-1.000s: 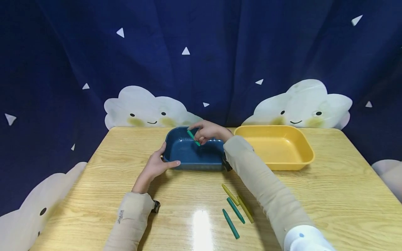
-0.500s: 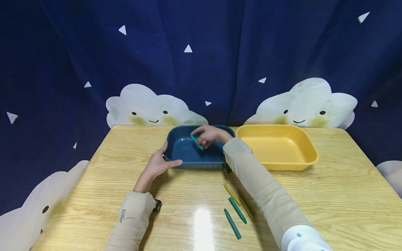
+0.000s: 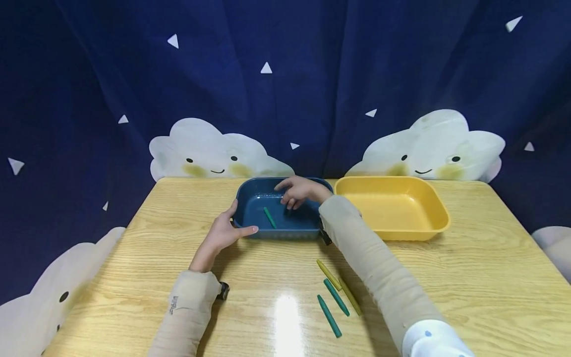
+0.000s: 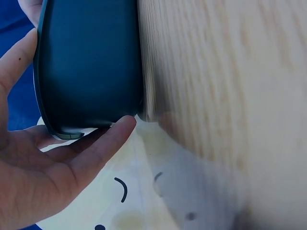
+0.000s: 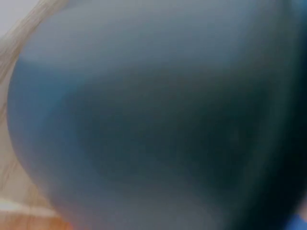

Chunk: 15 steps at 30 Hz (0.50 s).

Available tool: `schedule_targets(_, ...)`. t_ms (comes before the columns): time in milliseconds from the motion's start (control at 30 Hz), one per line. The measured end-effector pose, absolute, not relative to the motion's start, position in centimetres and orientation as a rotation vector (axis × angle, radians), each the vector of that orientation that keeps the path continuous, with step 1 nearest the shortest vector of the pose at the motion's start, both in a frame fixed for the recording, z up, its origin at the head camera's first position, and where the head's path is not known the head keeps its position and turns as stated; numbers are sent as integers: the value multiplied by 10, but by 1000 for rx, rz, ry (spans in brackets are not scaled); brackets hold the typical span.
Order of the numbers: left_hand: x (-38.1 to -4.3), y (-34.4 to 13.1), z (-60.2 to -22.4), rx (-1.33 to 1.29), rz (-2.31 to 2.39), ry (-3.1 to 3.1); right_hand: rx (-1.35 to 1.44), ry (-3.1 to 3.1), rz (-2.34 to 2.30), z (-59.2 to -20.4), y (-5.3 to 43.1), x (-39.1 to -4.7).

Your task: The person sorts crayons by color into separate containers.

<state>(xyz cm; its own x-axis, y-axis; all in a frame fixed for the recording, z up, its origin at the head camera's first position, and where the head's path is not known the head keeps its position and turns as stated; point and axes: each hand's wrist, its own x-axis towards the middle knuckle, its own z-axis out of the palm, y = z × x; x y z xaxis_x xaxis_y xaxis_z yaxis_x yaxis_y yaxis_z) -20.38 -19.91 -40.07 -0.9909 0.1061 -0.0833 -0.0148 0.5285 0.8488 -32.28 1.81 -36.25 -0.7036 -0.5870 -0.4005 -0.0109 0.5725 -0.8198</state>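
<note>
In the head view my left hand (image 3: 224, 232) holds the dark blue bin (image 3: 285, 234) at its near left corner, thumb along the front wall and fingers at the left side. The left wrist view shows this hand (image 4: 53, 177) spread around the end of the bin (image 4: 91, 62). Over the bin's back right part is my right hand (image 3: 301, 192), fingers loosely bent and holding nothing. A green crayon (image 3: 269, 217) lies slantwise inside the bin, apart from that hand. The right wrist view is blurred and mostly filled by the bin (image 5: 158, 124).
A yellow bin (image 3: 392, 213) stands to the right of the blue one. In front, on the wooden table (image 3: 250, 317), lie two green crayons (image 3: 329, 316) (image 3: 336, 297) and two yellow crayons (image 3: 328, 274) (image 3: 350, 296). A dark blue curtain (image 3: 308, 89) hangs behind.
My right hand has let go of the green crayon, which now lies in the blue bin. That hand shifted slightly to the right; my left hand keeps its place on the bin.
</note>
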Motion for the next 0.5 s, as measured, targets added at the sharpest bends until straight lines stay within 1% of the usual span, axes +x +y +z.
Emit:
schedule_targets(233, -204, -199, -401, 76, 1467, 2630, -554, 2164, -1112, -353, 27, -318)
schedule_targets(500, -204, -199, -401, 78, 1462, 2623, -653, 2169, -1144, -345, 38, -304)
